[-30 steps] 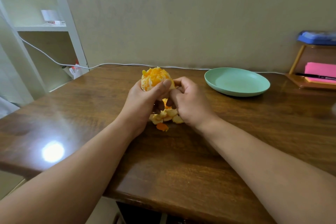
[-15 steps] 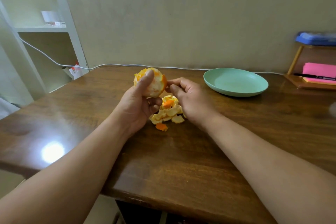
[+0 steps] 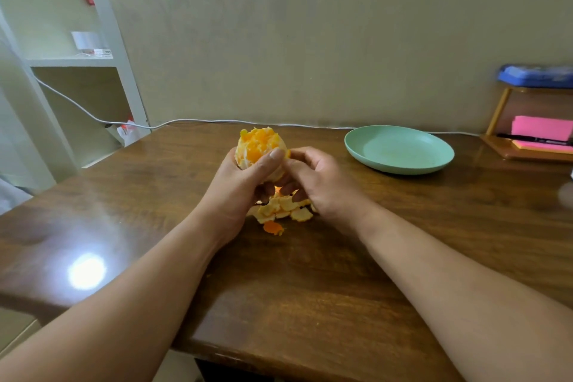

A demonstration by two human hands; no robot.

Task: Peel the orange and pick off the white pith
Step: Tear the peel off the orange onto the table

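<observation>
Because the orange [image 3: 257, 146] stands upright in my left grip [image 3: 238, 186], bared flesh on top and pale pith down the near side, I judge the next pull must run downward along its right flank. My left fingers and thumb wrap round its lower half, holding it clear above the surface [image 3: 310, 288]. My right grip [image 3: 322, 186] is nearer that flank: its curled fingertips pinch at the fruit's right edge, just beside my left thumb. Under both lies the heap of peel scraps [image 3: 285, 211]; the green plate [image 3: 400, 149] stands well apart to the right.
</observation>
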